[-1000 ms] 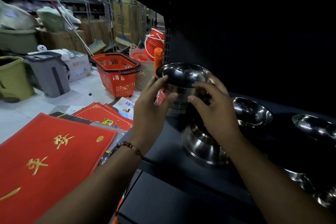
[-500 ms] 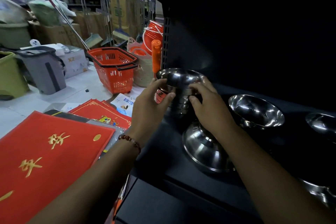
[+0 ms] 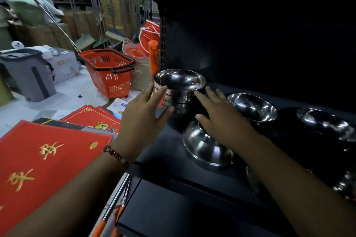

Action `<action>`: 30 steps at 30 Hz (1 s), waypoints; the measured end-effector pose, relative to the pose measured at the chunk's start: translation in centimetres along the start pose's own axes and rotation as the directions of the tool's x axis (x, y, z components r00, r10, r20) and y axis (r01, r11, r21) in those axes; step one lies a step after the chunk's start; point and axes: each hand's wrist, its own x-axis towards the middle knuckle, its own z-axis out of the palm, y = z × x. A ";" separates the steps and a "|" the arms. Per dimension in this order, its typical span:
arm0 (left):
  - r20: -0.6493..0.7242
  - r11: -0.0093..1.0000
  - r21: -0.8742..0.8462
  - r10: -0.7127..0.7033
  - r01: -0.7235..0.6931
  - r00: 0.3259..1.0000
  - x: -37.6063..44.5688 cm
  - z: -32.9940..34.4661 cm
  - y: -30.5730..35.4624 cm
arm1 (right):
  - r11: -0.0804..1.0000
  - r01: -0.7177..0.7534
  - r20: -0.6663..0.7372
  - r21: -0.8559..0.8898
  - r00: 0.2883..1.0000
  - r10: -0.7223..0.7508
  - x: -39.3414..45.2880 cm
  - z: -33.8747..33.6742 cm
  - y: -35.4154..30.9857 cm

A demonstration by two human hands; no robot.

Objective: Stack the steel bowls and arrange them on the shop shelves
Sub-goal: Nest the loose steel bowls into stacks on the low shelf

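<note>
1. The stack of steel bowls (image 3: 178, 92) is seen upright on the dark shelf (image 3: 169, 152), at its left end, its axis vertical.
2. It is flanked by the left hand (image 3: 142, 119) and right hand (image 3: 221, 119), each grip wide with fingers straight.
3. The left fingertips appear to touch it; the right lie just beside.
4. An upturned bowl (image 3: 204, 146) lies nearest the right hand.

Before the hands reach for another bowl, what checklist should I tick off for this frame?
1. Bowl stack upright on the shelf: ok.
2. Left hand released: not ok, fingertips touch the stack.
3. Right hand released: cannot tell, fingers straight beside it.
4. Stack away from the shelf's left end: not ok.
5. Loose bowl within reach: ok.
6. Upside-down bowl unobstructed: not ok, right hand above it.
</note>
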 end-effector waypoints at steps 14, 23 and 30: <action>0.452 0.971 0.073 0.171 -0.228 0.875 -5.7 1.5 6.2 | 0.992 -0.078 0.179 -0.103 0.979 0.096 -8.4 0.0 1.4; 0.506 0.971 -0.234 0.077 0.052 0.859 -4.9 4.0 7.6 | 0.990 -0.083 0.176 -0.117 0.979 0.103 -9.0 0.0 0.9; 0.412 0.930 -0.362 0.093 0.068 0.907 -5.1 3.0 7.8 | 0.999 -0.028 0.183 -0.044 0.983 0.036 -9.6 -0.5 1.4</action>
